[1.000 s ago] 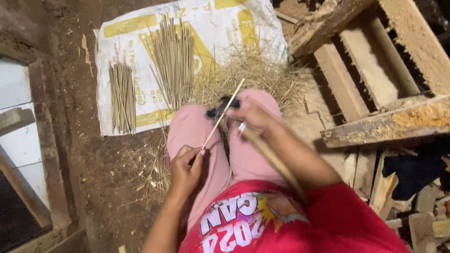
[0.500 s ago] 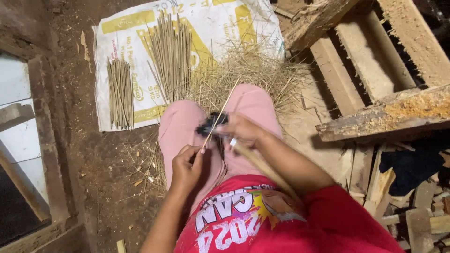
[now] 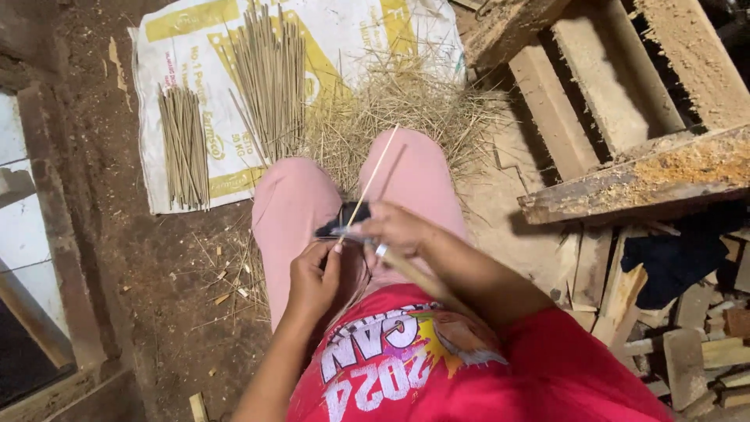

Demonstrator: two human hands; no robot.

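Note:
I sit on the ground with pink-trousered knees (image 3: 297, 211) drawn up. My left hand (image 3: 312, 277) pinches the near end of a thin pale bamboo stick (image 3: 373, 173) that slants up and away over my right knee. My right hand (image 3: 398, 230) grips a knife with a long wooden handle (image 3: 414, 273); its dark blade (image 3: 344, 220) lies against the stick just above my left fingers. A ring shows on one right finger.
A white-and-yellow woven sack (image 3: 195, 47) lies ahead, bearing a small bundle of sticks (image 3: 183, 144) and a larger bundle (image 3: 269, 74). A heap of pale shavings (image 3: 398, 101) sits beyond my knees. Rough wooden beams (image 3: 641, 176) and offcuts (image 3: 687, 344) crowd the right.
The stick has slid back toward me through the blade, so less of it juts past my knees. Both hands have drawn closer together and nearer my body.

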